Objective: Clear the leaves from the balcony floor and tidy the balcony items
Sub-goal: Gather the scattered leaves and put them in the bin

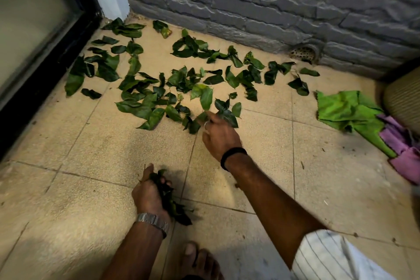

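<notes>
Several green leaves (pixel 145 88) lie scattered over the beige tiled balcony floor (pixel 95 148), from the door on the left to the wall on the right. My left hand (pixel 150 193), with a metal watch on the wrist, grips a bunch of gathered leaves (pixel 170 202) low over the floor. My right hand (pixel 219 136), with a black band on the wrist and a ring on one finger, reaches into the nearest leaves (pixel 225 109); its fingers curl round a leaf stem there.
A green cloth (pixel 347 111) and a purple cloth (pixel 404 154) lie crumpled on the floor at the right, beside a ribbed beige container (pixel 402 102). A grey stone wall with a floor drain (pixel 303 52) runs along the back. A black-framed glass door (pixel 34 29) bounds the left. My bare foot (pixel 197 261) shows at the bottom.
</notes>
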A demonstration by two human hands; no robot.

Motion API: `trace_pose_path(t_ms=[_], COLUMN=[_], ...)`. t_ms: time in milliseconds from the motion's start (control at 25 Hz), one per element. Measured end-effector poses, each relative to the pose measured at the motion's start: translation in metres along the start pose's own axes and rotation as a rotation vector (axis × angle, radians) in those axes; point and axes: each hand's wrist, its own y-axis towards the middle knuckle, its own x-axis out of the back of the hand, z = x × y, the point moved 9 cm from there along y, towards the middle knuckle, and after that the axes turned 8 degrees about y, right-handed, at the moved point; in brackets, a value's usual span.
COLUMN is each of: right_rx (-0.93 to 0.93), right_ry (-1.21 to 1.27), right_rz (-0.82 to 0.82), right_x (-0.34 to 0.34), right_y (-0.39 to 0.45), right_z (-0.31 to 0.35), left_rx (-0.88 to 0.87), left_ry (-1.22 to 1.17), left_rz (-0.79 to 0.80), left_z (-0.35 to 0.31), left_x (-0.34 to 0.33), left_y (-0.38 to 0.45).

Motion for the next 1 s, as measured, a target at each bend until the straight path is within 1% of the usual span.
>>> trace_pose_path(t_ms=[80, 120, 200, 280, 440, 560, 640, 680, 720, 800, 880, 960, 1000], right_rx=[-0.015, -0.019, -0.019, -0.036, -0.031, -0.019, 0.022, 0.059, 0.099, 0.124, 0.049, -0.037, -0.048], right_ry=[-0.119, -0.149, -0.198, -0.174, 0.123, 0.272, 0.419, 0.502, 0.566, 0.604, 0.612, 0.629, 0.622], right_rz=[0.085, 0.085, 0.042, -0.018, -0.191, -0.326, -0.428, -0.439, -0.411, -0.266, -0.132, -0.106, -0.112], right_x=[-0.019, -0.022, -0.019, -0.011, 0.006, 0.028, 0.047, 0.05, 0.048, 0.029, 0.004, -0.004, -0.002], right_y=[0.001, -0.001, -0.001, -0.001, -0.022, -0.032, -0.045, -0.055, -0.067, -0.09, -0.103, -0.106, -0.106], right_z=[-0.015, -0.018, -0.019, -0.022, -0.021, -0.011, 0.004, 0.017, 0.032, 0.058, 0.061, 0.048, 0.043], left_rx=[0.017, 0.019, 0.01, 0.007, 0.005, 0.012, 0.023, 0.023, 0.019, 0.033, 0.064, 0.079, 0.078], left_ry=[0.028, 0.035, 0.03, 0.041, 0.047, 0.064, 0.078, 0.08, 0.095, 0.149, 0.165, 0.19, 0.195], left_rz=[0.011, 0.009, 0.002, 0.004, 0.024, 0.065, 0.112, 0.148, 0.181, 0.227, 0.269, 0.31, 0.305], left_z=[0.001, 0.0, -0.002, -0.001, -0.001, 0.002, 0.008, 0.009, 0.012, 0.018, 0.026, 0.032, 0.033], left_x=[0.001, 0.004, 0.009, 0.008, 0.003, -0.005, -0.01, -0.014, -0.017, -0.026, -0.035, -0.042, -0.043], left_y=[0.002, 0.003, 0.008, 0.004, -0.003, -0.004, -0.001, 0.0, 0.003, 0.001, -0.004, -0.011, -0.013])
